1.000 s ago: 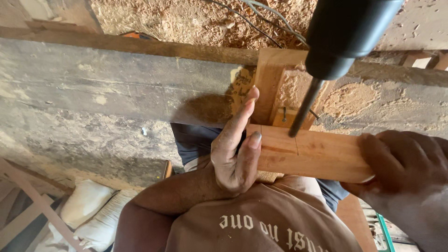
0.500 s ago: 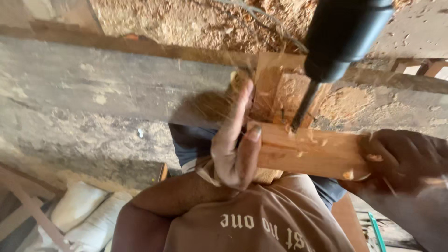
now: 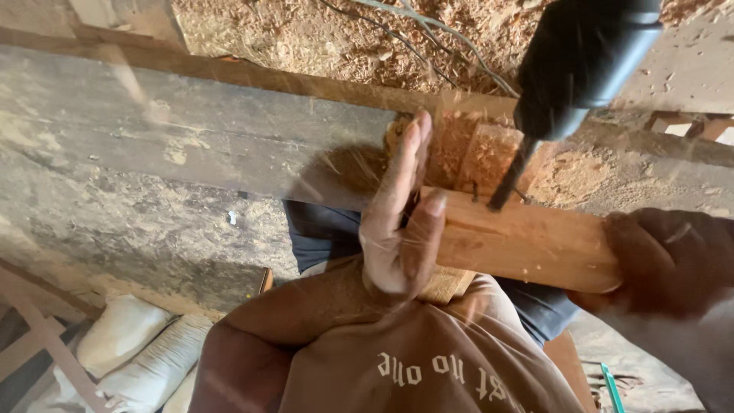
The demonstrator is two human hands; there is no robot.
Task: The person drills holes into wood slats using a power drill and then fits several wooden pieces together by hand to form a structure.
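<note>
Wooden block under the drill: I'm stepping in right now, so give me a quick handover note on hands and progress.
Left hand: open, fingers straight, pressed against the left end of the wooden block, thumb on its top.
Right hand: wrapped around the block's right end.
The block lies level in front of the grey workbench. The black drill stands above it; who holds it is out of view.
Done: the drill bit meets the block's top face near its left end, and chips are flying.
Left: the hole; its depth cannot be judged.
</note>
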